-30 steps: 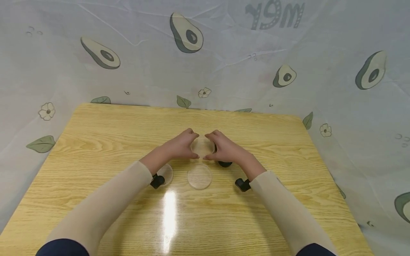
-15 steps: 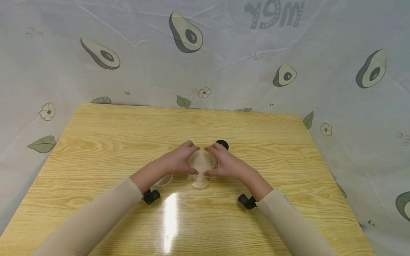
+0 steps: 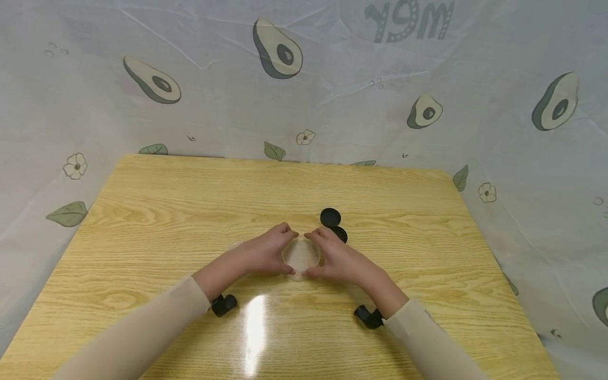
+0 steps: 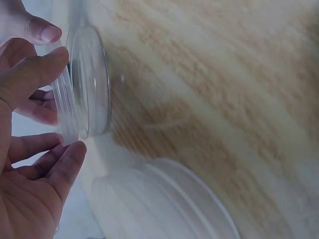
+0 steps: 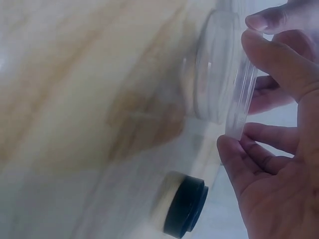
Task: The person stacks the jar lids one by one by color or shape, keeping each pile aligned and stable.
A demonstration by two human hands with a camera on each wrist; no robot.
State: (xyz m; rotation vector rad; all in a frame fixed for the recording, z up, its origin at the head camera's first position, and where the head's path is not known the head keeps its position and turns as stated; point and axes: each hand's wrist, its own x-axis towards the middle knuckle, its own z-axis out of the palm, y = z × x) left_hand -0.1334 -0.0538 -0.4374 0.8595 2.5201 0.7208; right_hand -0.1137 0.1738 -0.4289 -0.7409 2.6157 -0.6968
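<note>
Both hands grip one clear petri dish (image 3: 301, 257) by its rim, from opposite sides. My left hand (image 3: 268, 249) pinches its left edge, and my right hand (image 3: 338, 257) has the right edge. In the left wrist view the held dish (image 4: 65, 107) lies flat, just above another clear dish (image 4: 94, 84) on the table; whether they touch I cannot tell. The right wrist view shows the same pair, the gripped dish (image 5: 242, 94) over the lower dish (image 5: 214, 69). A further clear dish (image 4: 169, 194) lies near the left wrist, mostly hidden by the arm in the head view.
Two black round pieces lie beyond the right hand, one farther black disc (image 3: 330, 217) and one nearer black disc (image 3: 339, 234), partly covered by the fingers. A wood-grain table (image 3: 190, 184) bears everything. Behind it hangs a printed curtain (image 3: 214, 105).
Both hands have moved toward the person with the dish, from beyond the middle dish to right over it. The two black discs behind the right hand have come into sight.
</note>
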